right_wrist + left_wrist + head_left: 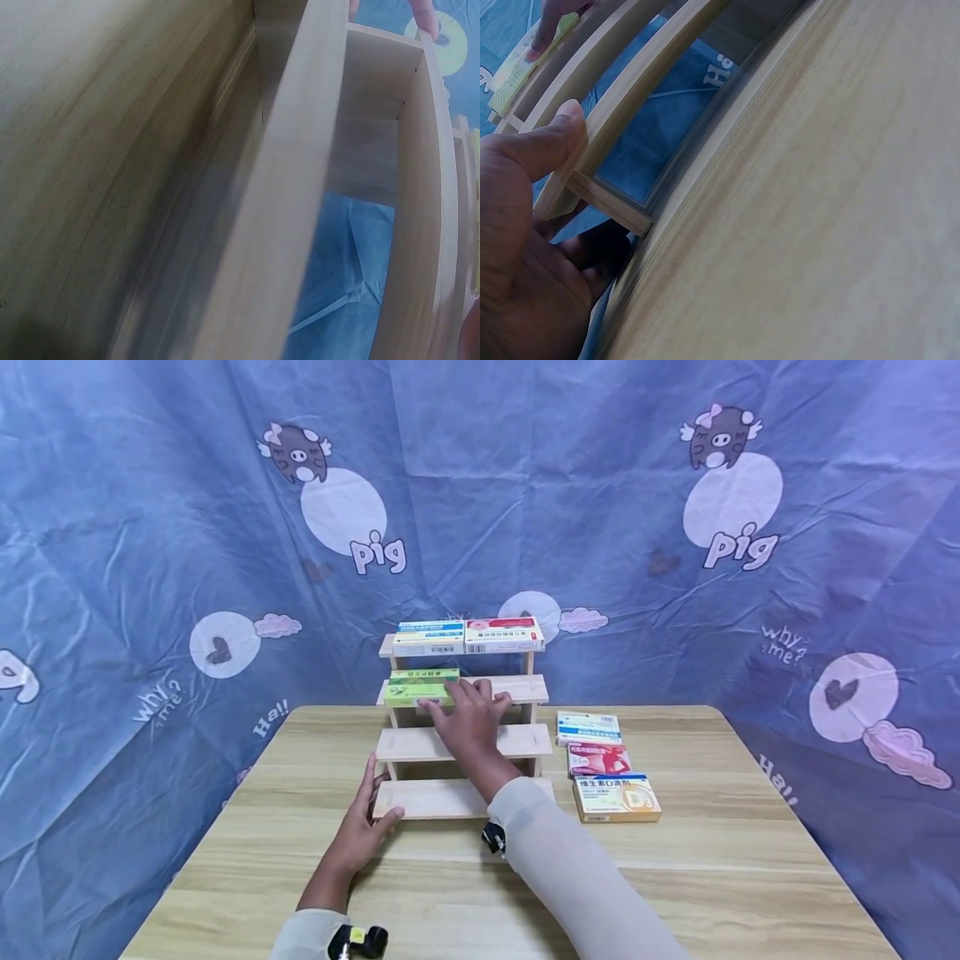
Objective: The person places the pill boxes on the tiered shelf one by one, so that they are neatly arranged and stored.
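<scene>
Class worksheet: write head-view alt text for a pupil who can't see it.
A person's right hand holds a green box on a four-step wooden stand; the left hand grips its lowest step. Two boxes lie on its top step, three boxes on the table.

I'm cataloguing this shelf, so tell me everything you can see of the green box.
The green box is a slim rectangular carton, seemingly cardboard, with a darker green band and small printing. It lies lengthwise towards the left end of the second tier from the top of the wooden rack, gripped by the right hand.
</scene>
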A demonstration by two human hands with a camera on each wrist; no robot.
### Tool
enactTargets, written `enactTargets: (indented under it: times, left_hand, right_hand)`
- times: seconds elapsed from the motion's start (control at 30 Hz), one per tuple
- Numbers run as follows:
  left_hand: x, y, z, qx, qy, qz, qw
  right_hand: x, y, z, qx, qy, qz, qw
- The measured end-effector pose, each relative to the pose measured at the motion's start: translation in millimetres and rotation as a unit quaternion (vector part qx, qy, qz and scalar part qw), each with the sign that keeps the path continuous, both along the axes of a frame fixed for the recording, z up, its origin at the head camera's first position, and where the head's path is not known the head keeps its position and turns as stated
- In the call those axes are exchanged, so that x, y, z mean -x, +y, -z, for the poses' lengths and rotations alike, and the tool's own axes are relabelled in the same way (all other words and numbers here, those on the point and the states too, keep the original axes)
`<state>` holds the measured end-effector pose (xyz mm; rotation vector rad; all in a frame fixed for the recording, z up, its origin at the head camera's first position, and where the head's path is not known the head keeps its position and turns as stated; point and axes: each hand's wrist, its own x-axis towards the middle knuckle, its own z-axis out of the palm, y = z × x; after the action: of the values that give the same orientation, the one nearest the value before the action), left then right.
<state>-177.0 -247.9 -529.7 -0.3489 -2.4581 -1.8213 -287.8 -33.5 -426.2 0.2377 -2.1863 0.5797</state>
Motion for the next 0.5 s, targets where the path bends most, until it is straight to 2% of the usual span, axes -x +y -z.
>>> enactTargets:
  times: [0.37,0.5]
  left_hand:
    - [-0.4,0.0,-1.0,0.005,-0.01,-0.006,0.9999]
    - [-1.0,0.0,-2.1,0.007,-0.016,-0.007,0.9998]
  right_hand:
    - [-1.3,1.6,-0.9,-0.012,-0.004,0.008,0.9999]
    - [-3.4,3.3,-1.5,-0.01,-0.022,0.01,0.9997]
